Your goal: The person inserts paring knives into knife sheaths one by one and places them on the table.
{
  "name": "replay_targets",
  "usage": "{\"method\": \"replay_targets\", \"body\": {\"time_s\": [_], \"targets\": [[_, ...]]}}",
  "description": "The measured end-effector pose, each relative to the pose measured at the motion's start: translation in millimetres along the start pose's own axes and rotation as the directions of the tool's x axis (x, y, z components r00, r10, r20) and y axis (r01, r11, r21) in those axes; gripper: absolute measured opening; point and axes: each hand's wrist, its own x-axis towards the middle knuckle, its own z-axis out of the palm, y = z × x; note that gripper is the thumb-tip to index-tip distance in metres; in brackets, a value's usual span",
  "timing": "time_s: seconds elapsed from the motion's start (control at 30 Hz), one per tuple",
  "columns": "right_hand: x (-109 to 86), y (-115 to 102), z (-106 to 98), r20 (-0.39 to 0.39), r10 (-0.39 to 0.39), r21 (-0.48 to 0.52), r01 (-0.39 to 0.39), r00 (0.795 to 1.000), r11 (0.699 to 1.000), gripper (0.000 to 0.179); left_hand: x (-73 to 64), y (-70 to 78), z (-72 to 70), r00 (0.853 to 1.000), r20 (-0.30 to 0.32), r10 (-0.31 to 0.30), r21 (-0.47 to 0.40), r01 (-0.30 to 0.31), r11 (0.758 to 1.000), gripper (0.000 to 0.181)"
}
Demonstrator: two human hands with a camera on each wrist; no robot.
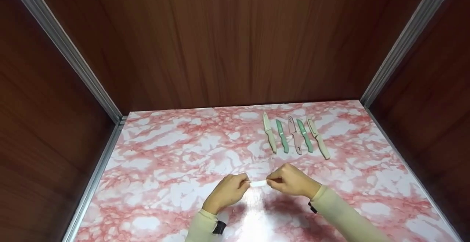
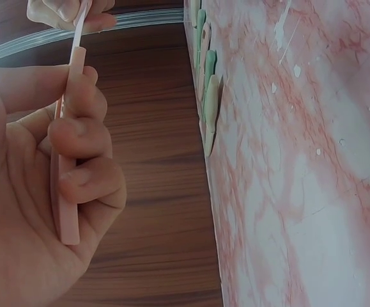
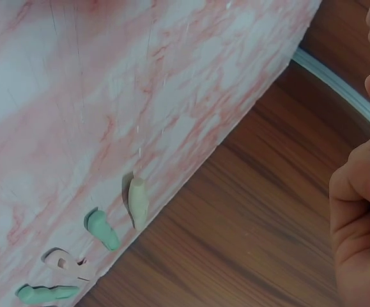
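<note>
Both hands meet over the table near the front middle. My left hand (image 1: 227, 193) grips a slim pink bar (image 2: 69, 227), its fingers curled round it and the thumb against its side. A thin pale strip (image 1: 258, 183) runs from the bar's end across to my right hand (image 1: 293, 181). The right fingers pinch the strip's far end and hide it. What kind of thing this is I cannot tell. At the right edge of the right wrist view, curled right fingers (image 3: 363, 185) show only in part.
Several knives lie side by side beyond the right hand: a cream knife (image 1: 271, 141), a green knife (image 1: 282, 137), a pink knife (image 1: 297, 141), another green knife (image 1: 306, 137) and another cream knife (image 1: 321, 144). Brown wood-grain panels (image 1: 227, 43) enclose the pink-and-white marbled table (image 1: 165, 168).
</note>
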Motion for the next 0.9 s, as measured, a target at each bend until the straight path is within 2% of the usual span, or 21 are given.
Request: {"method": "replay_targets", "body": {"time_s": [0.5, 0.73, 0.9], "targets": [[4.1, -2.5, 0.9, 0.004, -0.003, 0.009, 0.003, 1.000, 1.000, 0.022, 2.1, 0.2, 0.3, 1.000, -0.012, 0.006, 0.010, -0.006, 1.000, 0.018], [5.1, -1.9, 1.9, 0.012, 0.040, -0.004, -0.040, 0.999, 0.999, 0.016, 3.3, 1.6, 0.1, 1.000, 0.007, -0.013, -0.001, 0.013, 1.000, 0.017], [5.9, -1.1, 2.9, 0.006, 0.031, -0.006, -0.031, 1.000, 1.000, 0.016, 4.5, 1.0, 1.3, 1.000, -0.003, -0.013, 0.008, 0.013, 1.000, 0.017]]}}
